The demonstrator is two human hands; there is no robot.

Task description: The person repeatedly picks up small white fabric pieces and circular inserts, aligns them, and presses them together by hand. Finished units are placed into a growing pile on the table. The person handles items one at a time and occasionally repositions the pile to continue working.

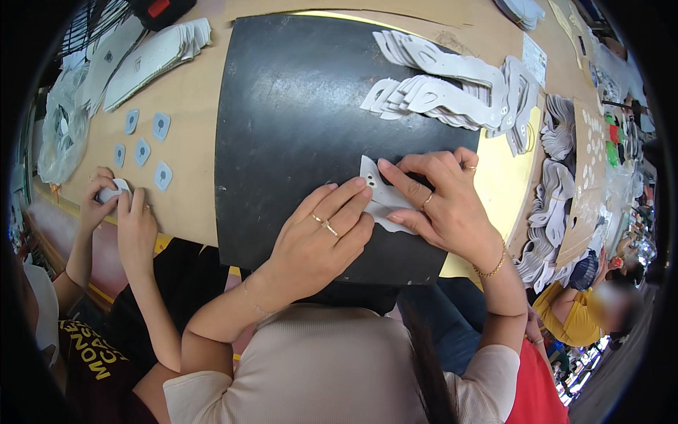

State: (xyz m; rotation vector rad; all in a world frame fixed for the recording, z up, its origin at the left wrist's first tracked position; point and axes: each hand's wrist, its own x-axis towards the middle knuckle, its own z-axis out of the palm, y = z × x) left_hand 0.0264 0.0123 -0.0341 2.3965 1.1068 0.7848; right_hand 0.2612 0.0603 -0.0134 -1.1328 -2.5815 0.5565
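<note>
On the mat point(296, 106), both hands point(314, 237) point(452, 208) touch a white piece point(383, 193).

The tan surface point(191, 205) carried a black mat point(282, 106) across the centre of the frame, a yellow sheet point(519, 169) showing right of it, five small grey-blue patches point(142, 152) at left, stacked pale pieces point(159, 60) at upper left, and bundled white pieces point(549, 194) along the right.

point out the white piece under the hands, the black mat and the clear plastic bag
White piece point(381, 193), head view: its exposed middle
Black mat point(293, 127), head view: bare stretch of its surface
Clear plastic bag point(63, 150), head view: its crumpled side
</note>
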